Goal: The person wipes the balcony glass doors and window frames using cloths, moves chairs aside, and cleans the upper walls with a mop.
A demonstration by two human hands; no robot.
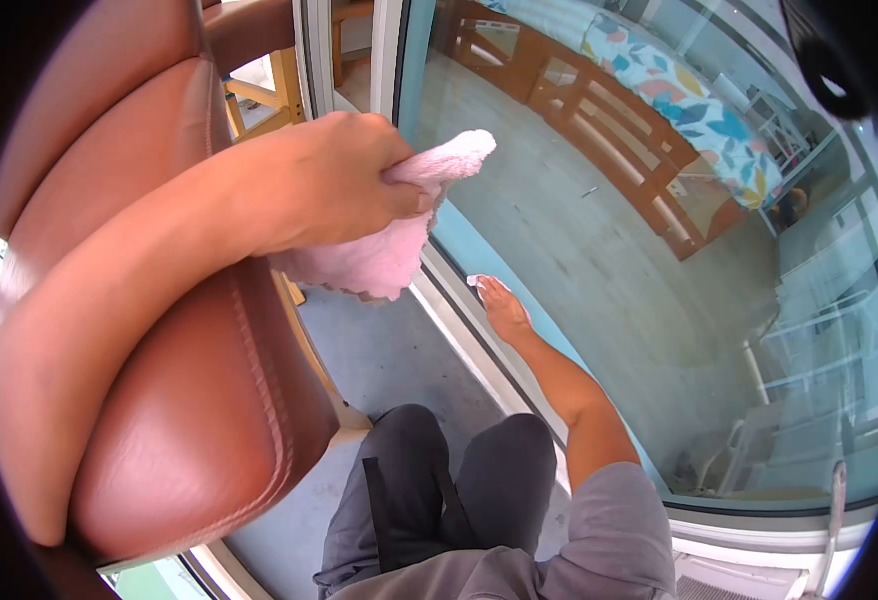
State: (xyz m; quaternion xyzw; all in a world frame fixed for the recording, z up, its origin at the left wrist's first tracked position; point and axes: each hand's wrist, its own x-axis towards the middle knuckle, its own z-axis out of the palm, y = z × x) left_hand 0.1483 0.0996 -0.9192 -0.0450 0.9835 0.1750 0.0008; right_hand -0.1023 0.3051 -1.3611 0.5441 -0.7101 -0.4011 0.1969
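My left hand (354,175) is closed around a pink cloth (384,255), which bunches out past the thumb and hangs below the fist. The left forearm reaches across a brown leather chair (189,400). Low by the bottom edge of the large glass pane (559,230), my right hand (506,312) presses a small white cloth (477,281). Most of that cloth is hidden under the fingers, and only its edges show.
A white frame (459,325) runs along the foot of the glass, beside grey floor (389,350). Through the pane appear a wooden bed frame (599,120) and leaf-patterned bedding (689,110). A metal handle (836,510) stands at lower right.
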